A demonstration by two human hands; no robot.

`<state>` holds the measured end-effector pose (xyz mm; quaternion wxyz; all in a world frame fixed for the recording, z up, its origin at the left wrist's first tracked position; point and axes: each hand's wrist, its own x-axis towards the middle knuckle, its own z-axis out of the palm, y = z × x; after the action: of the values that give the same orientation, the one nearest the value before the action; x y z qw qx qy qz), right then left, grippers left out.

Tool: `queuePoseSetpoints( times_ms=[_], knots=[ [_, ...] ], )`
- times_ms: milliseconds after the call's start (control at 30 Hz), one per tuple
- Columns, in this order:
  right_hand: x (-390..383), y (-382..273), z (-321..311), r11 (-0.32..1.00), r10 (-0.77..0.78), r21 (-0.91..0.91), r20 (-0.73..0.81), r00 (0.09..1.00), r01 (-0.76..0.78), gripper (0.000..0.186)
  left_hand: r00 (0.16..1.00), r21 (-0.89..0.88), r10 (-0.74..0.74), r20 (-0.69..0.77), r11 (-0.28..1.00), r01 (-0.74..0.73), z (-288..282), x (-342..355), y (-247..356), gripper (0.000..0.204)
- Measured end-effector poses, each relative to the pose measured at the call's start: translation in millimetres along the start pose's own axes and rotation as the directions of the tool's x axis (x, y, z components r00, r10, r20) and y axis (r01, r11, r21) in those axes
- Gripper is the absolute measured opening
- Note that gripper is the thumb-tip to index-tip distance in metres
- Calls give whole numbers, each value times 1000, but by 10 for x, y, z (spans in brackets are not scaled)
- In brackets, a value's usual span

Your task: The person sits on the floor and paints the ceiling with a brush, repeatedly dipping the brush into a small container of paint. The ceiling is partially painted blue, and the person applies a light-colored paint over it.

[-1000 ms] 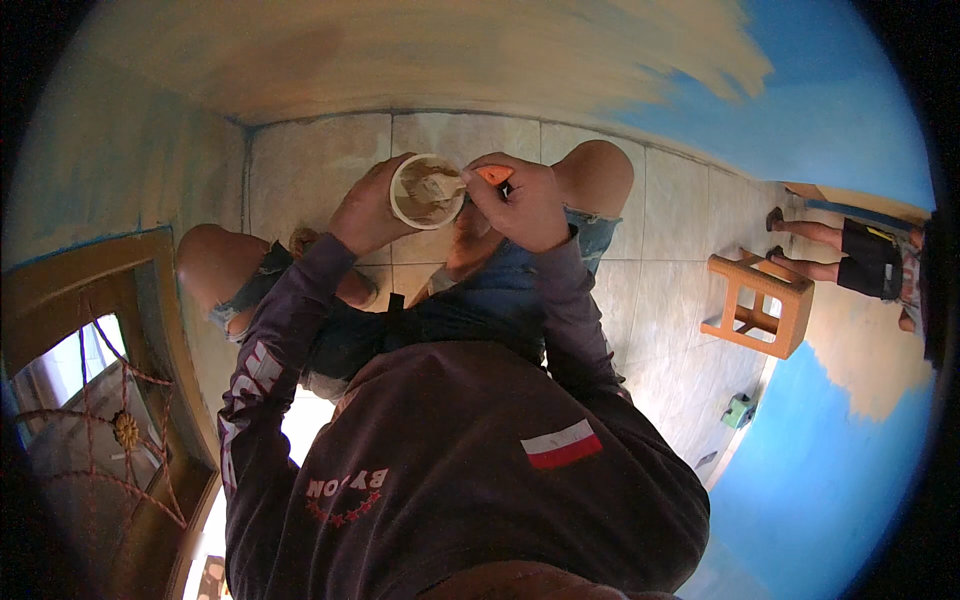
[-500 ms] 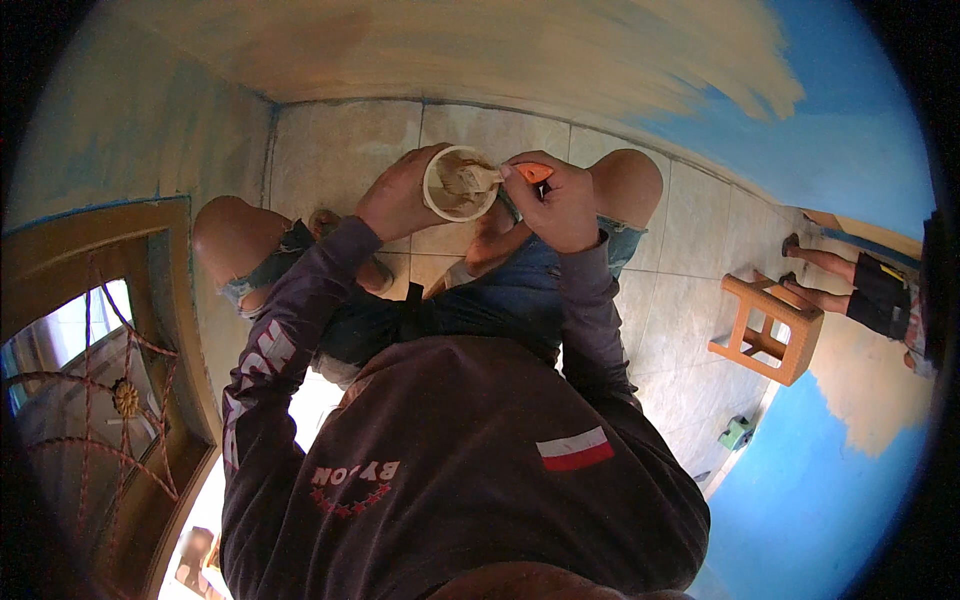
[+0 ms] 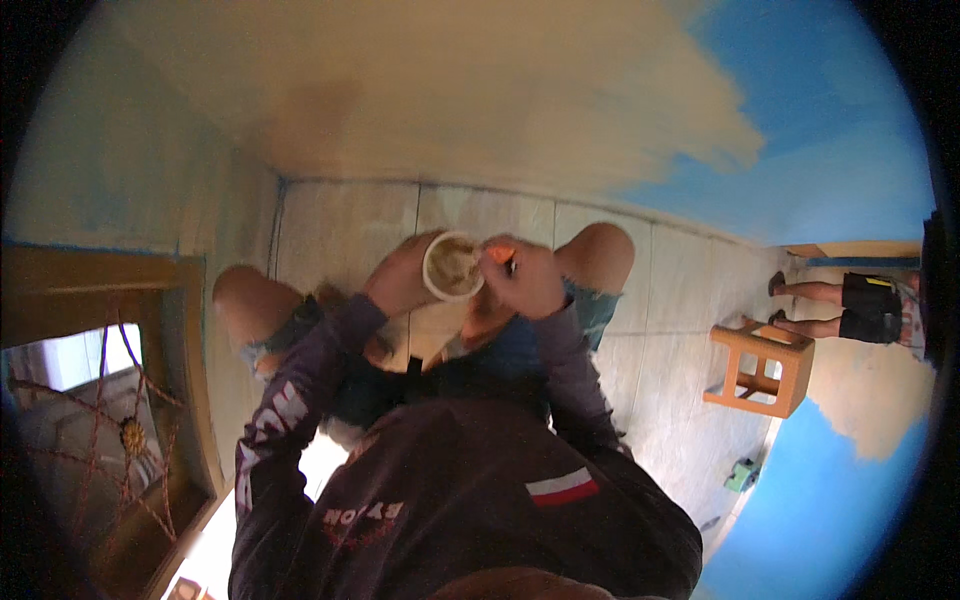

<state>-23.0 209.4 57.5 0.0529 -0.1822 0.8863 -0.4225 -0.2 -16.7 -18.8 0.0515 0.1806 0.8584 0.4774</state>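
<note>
1. Far left: brown window frame [image 3: 95, 272] with a rope-like metal grille [image 3: 131, 434] across it, round gold ornament mid-grille.
2. My left knee [image 3: 250, 303] is bent and out to the side, right of that frame.
3. My left hand [image 3: 402, 276] is clamped on the cup, wrapped around its left side.
4. White cup [image 3: 436, 288] sits between my two hands, mouth up toward me, held in front of me between my knees. Pale beige stuff inside; motion blur hides detail.
5. Brush [image 3: 499, 254], orange handle: its head end is at the cup's right rim. Too blurred to tell how deep it goes.
6. My right hand [image 3: 525, 282] is closed on the brush handle, just beside the cup.
7. My right knee [image 3: 598, 256] is bent, right of that hand, on the tiled floor side [image 3: 690, 300].
8. Small green object [image 3: 741, 475] near the blue wall's base, kind unclear.
9. Tan plastic stool [image 3: 790, 382] well apart from me.
10. Far right: another person [image 3: 868, 308] in dark shorts, near the stool.
</note>
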Motion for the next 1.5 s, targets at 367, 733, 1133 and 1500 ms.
queuePoseSetpoints(
  times_ms=[367, 733, 1133, 1500],
  knots=[
    [36, -138, -81, 988, -147, 37, -132, 980, 153, 19, 995, -99, -86, -57, 992, 80, -272, 139, 258, 75],
    [40, -169, 12, 981, -165, 63, -239, 957, 185, 17, 980, -59, -90, -175, 995, 81, -336, 84, 237, 78],
    [64, -349, -33, 991, -130, 3, -173, 976, 133, 27, 975, 7, -56, -216, 998, 59, -409, 58, 326, 78],
    [49, -322, 82, 987, -153, 12, -249, 956, 161, 20, 978, -35, -58, -199, 998, 52, -418, 78, 268, 78]
  ],
)
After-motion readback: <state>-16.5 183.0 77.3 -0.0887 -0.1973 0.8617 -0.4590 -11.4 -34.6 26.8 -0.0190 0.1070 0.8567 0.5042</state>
